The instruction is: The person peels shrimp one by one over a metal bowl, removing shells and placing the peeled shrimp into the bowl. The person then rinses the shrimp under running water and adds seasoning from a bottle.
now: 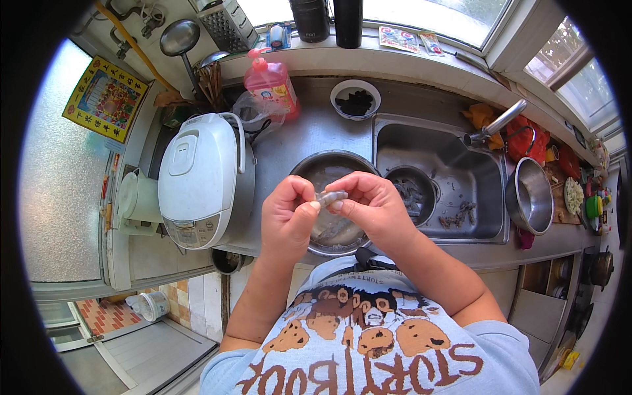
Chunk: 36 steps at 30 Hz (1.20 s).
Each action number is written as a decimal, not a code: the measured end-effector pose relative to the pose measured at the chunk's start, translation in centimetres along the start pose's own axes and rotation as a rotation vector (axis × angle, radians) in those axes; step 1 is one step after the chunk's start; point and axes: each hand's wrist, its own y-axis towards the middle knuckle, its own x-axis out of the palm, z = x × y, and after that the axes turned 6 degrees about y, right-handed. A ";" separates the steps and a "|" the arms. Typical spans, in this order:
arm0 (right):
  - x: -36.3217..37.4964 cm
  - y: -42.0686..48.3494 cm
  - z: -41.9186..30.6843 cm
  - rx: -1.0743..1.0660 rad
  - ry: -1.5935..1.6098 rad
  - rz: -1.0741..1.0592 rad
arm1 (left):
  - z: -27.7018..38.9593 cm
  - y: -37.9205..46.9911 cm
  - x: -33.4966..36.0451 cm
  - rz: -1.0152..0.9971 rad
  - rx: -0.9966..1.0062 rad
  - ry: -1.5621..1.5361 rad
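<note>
A raw grey shrimp [332, 197] is pinched between my two hands, above a round steel basin [340, 253]. My left hand [291, 215] grips its left end with thumb and forefinger. On the right end, the thumb and fingers of my right hand [370, 205] close on it. Under my hands the basin holds cloudy liquid and what look like shrimp pieces. To the right, a smaller steel bowl [430, 185] with more shrimp stands inside the sink, partly hidden by my right hand. Shrimp scraps [458, 216] lie on the sink floor.
A white rice cooker [197, 173] stands left of the basin. Behind are a pink pump bottle [270, 84] and a white bowl [355, 113] of dark pieces. The sink [439, 239] has a faucet [498, 121] at its back right; an upright-tilted steel bowl [529, 197] is beyond it.
</note>
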 end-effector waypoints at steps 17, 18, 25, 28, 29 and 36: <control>-0.5 0.2 0.4 0.052 0.209 -0.067 | -0.3 0.2 -0.5 -0.038 -0.101 -0.165; -0.6 0.2 0.4 0.057 0.214 -0.069 | -0.5 0.2 -0.7 -0.041 -0.124 -0.177; -1.5 0.4 1.2 0.073 0.258 -0.060 | -0.4 0.3 -0.4 0.001 -0.184 -0.339; -2.2 0.6 1.8 0.061 0.312 -0.069 | -0.7 0.6 -0.9 -0.022 -0.153 -0.405; -2.4 0.6 1.9 0.057 0.333 -0.076 | -0.6 0.7 -1.0 -0.002 -0.162 -0.425; -8.4 0.0 1.4 0.051 0.195 0.317 | -2.2 1.2 -3.0 0.198 -0.225 -0.310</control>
